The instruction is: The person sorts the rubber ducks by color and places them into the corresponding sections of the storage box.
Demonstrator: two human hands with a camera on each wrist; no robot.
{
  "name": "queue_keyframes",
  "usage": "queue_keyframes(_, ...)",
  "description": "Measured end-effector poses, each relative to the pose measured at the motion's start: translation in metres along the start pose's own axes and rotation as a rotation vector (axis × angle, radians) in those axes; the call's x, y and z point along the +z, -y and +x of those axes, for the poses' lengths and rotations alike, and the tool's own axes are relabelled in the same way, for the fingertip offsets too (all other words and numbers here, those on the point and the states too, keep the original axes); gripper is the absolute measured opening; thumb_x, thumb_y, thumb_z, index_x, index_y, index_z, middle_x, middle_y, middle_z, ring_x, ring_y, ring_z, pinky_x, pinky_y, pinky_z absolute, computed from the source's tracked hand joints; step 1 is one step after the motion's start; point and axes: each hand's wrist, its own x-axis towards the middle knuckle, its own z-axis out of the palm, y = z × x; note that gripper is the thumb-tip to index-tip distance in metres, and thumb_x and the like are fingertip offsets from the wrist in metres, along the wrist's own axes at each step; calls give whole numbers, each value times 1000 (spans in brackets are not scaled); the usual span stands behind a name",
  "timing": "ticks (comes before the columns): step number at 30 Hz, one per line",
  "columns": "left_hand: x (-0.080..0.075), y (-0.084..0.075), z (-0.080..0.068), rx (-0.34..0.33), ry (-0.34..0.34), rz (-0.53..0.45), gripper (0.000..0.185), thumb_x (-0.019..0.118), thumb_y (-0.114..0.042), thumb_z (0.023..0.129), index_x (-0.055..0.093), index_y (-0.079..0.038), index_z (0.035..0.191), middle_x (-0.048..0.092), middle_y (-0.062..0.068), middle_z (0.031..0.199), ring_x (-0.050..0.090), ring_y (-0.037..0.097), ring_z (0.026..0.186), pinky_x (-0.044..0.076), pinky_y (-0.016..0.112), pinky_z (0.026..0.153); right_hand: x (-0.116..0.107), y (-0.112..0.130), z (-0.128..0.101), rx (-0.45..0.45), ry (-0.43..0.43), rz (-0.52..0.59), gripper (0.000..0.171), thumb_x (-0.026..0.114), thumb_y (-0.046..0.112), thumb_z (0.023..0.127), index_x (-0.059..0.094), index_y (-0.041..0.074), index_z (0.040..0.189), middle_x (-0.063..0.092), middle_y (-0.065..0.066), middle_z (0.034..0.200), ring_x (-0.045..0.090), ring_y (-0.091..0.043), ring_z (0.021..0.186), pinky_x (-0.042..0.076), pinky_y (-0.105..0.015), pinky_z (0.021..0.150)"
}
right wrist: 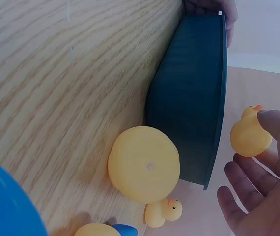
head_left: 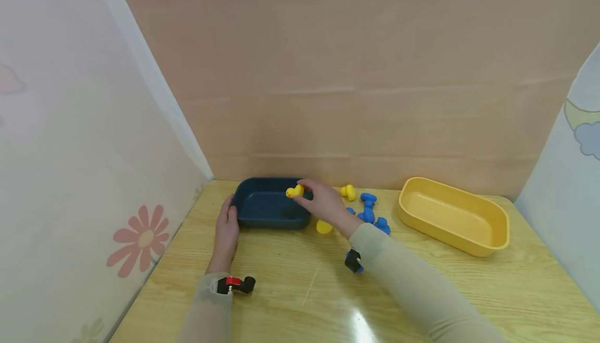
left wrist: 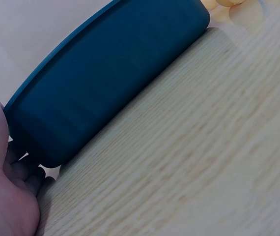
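Observation:
My right hand (head_left: 323,201) pinches a small yellow rubber duck (head_left: 295,191) between thumb and fingers, above the right part of a dark blue bin (head_left: 272,224). In the right wrist view the duck (right wrist: 250,137) hangs clear of the bin's rim, its orange beak near my thumb. My left hand (head_left: 226,231) holds the bin's left end, with the thumb at the rim and the fingers against the outer wall. Outside the bin's right end, another yellow duck (right wrist: 144,164) lies with its flat base showing. A further yellow duck (head_left: 348,192) lies near the back wall.
Several blue ducks (head_left: 368,215) lie beside the right forearm, one partly hidden near the wrist. A yellow bin (head_left: 487,249) stands on the right side of the wooden table (head_left: 281,291). Walls rise at the back (head_left: 300,98) and on both sides.

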Motion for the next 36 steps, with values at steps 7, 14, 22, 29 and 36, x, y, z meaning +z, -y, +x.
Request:
queue_keyframes(7, 0, -1, -1, -2, -13, 12, 55, 36, -30, 122, 35, -14, 174, 31, 11, 179, 21, 33, 167, 19, 55, 135, 1, 2, 1, -7, 9, 4, 55, 76, 42, 106, 66, 15, 154, 70, -7, 145, 68, -30, 129, 58, -50, 105)
queue_keyframes(14, 2, -2, -1, 3, -20, 0, 54, 37, -28, 121, 36, -13, 173, 31, 14, 179, 22, 35, 166, 20, 57, 134, 0, -1, 3, -9, -5, 33, 58, 74, 40, 108, 61, 15, 158, 69, -6, 147, 64, -29, 135, 54, -52, 111)
queue_keyframes(22, 1, -2, 0, 10, -6, -3, 55, 36, -28, 122, 34, -13, 174, 30, 12, 179, 21, 32, 167, 18, 54, 135, -11, -18, 6, 8, -70, 52, 56, 74, 38, 108, 62, 12, 156, 68, -10, 148, 64, -33, 136, 53, -55, 111)
queue_keyframes(29, 0, -2, 0, 13, 1, 7, 55, 36, -28, 122, 33, -13, 175, 30, 10, 179, 21, 32, 167, 18, 54, 135, -27, -31, 7, 47, -93, 58, 55, 74, 35, 109, 61, 9, 156, 64, -13, 153, 62, -38, 138, 54, -58, 110)
queue_keyframes(36, 0, -3, 0, 14, 3, 13, 54, 36, -26, 122, 34, -13, 174, 31, 11, 179, 21, 32, 167, 19, 54, 135, -33, -48, 9, 60, -81, 37, 59, 74, 32, 109, 57, 8, 160, 57, -16, 160, 59, -41, 141, 51, -60, 114)
